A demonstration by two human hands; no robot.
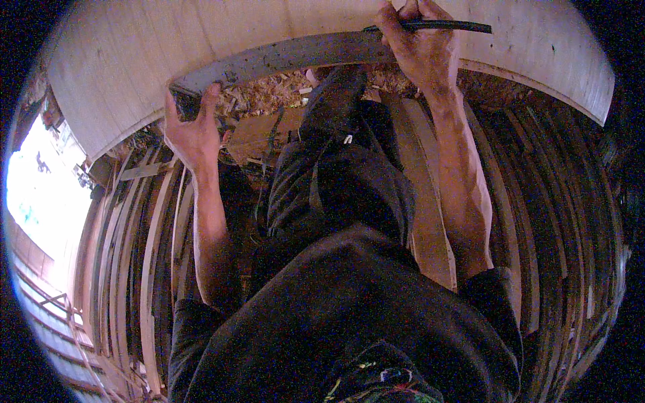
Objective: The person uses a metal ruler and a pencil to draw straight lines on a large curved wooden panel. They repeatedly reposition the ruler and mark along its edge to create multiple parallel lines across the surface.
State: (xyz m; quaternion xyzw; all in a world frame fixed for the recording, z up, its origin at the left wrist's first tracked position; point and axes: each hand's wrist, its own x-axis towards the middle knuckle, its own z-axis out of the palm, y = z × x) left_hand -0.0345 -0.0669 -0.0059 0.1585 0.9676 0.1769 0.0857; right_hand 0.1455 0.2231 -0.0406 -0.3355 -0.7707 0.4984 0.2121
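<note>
A pale wooden board (168,40) spans the far side. Along its near edge lies a long grey rectangular tube (289,57), bent in looks by the lens, with a dark hollow end at the left. My left hand (193,131) grips that end, thumb on one side and fingers on the other. Above the tube's right part, my right hand (426,57) is closed round a dark, slim pencil (450,25). Its left tip meets the tube's far edge on the board, and its other end sticks out to the right. Some of the right fingertips are cut off by the frame's top.
Wood shavings and scraps (262,97) cover the ground under the board. Long timber strips (158,248) lie stacked on my left, and more strips (537,201) on my right. My legs (336,168) stand between them. Bright light (47,188) comes in at the far left.
</note>
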